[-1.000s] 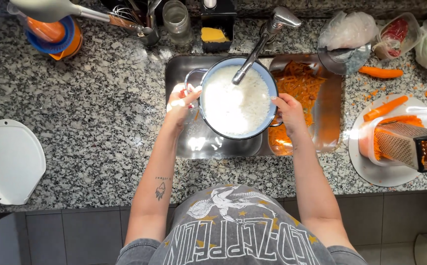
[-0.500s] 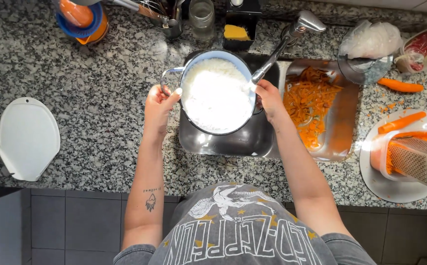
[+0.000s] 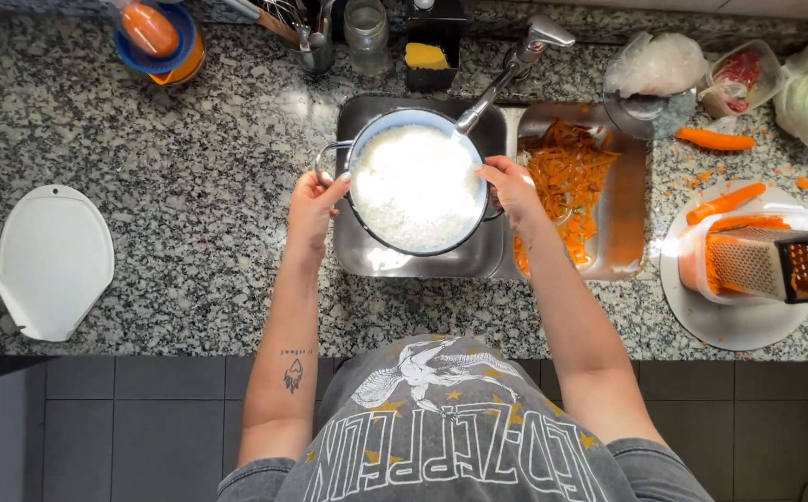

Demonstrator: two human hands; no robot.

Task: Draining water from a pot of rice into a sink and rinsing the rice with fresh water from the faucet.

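1. The left hand point(image 3: 315, 206) has its fingers curled shut on the wire handle at the left rim of the pot point(image 3: 415, 186). The right hand point(image 3: 513, 189) grips the opposite rim, thumb on the edge and the other fingers wrapped under, so both hands are clamped on the pot.
2. The pot is blue-rimmed and full of white rice point(image 3: 413, 191). It hangs over the left basin of the steel sink point(image 3: 422, 260), just under the spout of the tap point(image 3: 515, 70).
3. The right basin holds a heap of orange carrot peelings point(image 3: 566, 177).
4. Further out on the speckled counter point(image 3: 190, 186) are a white cutting board point(image 3: 51, 260) at far left, and at right a white plate point(image 3: 729, 316) with a box grater point(image 3: 775, 265) and carrot pieces.
5. My judgement of the risks: the rice sits close to the rim, so any tilt could spill grains into the sink. The right hand's hold on the bare edge looks less sure than a handle grip, and a wet rim could slip.
6. Compared with half a second ago, the pot sits a little lower and nearer the body. Both hands hold the same spots.
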